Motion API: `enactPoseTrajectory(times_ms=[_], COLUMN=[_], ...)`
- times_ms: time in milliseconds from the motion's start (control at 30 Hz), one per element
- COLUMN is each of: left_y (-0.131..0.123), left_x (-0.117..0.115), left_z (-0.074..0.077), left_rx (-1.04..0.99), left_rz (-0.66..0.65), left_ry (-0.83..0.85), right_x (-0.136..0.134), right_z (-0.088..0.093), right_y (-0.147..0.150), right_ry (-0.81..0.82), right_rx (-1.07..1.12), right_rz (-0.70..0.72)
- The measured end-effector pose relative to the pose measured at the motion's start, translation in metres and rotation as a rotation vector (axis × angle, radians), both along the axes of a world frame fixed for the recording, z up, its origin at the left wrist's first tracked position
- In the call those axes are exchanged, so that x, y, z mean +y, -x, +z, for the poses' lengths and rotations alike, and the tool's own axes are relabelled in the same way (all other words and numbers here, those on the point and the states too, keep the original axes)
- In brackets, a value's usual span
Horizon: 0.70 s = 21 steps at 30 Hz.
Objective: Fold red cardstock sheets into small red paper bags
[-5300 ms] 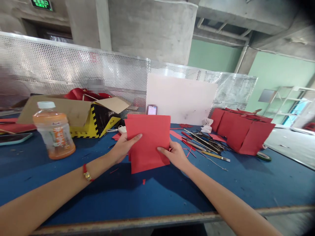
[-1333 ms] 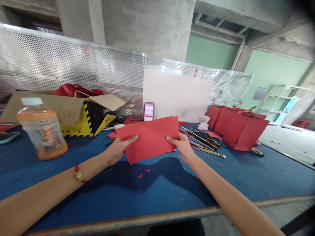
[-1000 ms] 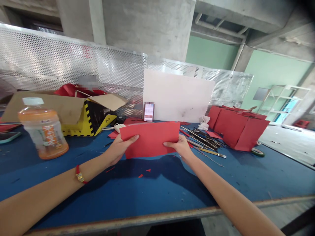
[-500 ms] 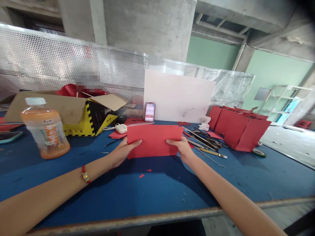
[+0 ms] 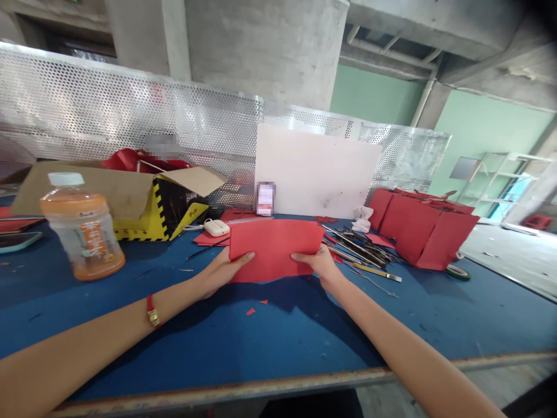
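Observation:
A red sheet of paper or thin card is held up just above the blue tabletop, its face toward me and slightly bowed. My left hand grips its left end, thumb in front and fingers behind. At the right end my right hand pinches it the same way, thumb on the front face. The fingers behind the sheet are mostly hidden. Two small red scraps lie on the table below the sheet.
An orange drink bottle and an opened cardboard box stand on the left. A white earbud case lies behind my left hand. To the right are loose thin sticks, red paper bags and a tape roll.
The sheet has gone from nearly flat to bowed, its lower edge now wavy. My left hand has shifted slightly right, toward the right hand. Both hands keep their hold.

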State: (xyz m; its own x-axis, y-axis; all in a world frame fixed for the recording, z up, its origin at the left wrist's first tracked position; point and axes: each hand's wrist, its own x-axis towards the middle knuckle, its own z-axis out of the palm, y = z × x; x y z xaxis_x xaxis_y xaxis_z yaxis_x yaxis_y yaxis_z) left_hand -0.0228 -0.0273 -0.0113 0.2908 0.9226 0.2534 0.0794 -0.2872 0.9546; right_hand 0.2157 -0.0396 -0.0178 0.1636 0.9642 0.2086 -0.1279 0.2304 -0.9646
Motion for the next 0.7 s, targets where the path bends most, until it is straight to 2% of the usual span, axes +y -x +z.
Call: enactPoseTrajectory(times_ms=[200,367,467,567,700], left_y=[0.001,-0.002,-0.008,-0.012,-0.012], left_x=[0.003,0.001,-0.006,-0.014,-0.013], left_z=[0.004,0.005,0.006,0.006,0.004], left_rx=[0.068,-0.181,-0.307,-0.293,-0.251], left_rz=[0.113,0.055,0.013,-0.026,-0.049], left_ry=[-0.047,0.146,0.214,0.247,0.262], right_x=[0.000,0.000,-0.004,-0.011,-0.011], right_z=[0.009,0.011,0.006,-0.001,-0.003], right_y=[-0.005,-0.006,0.007,0.024,0.030], right_ry=[-0.094,-0.084,-0.078,-0.078,-0.098], right_rx=[0.127,0.268,0.211,0.125,0.055], right_rz=[-0.005,-0.086,0.015,0.100,-0.013])
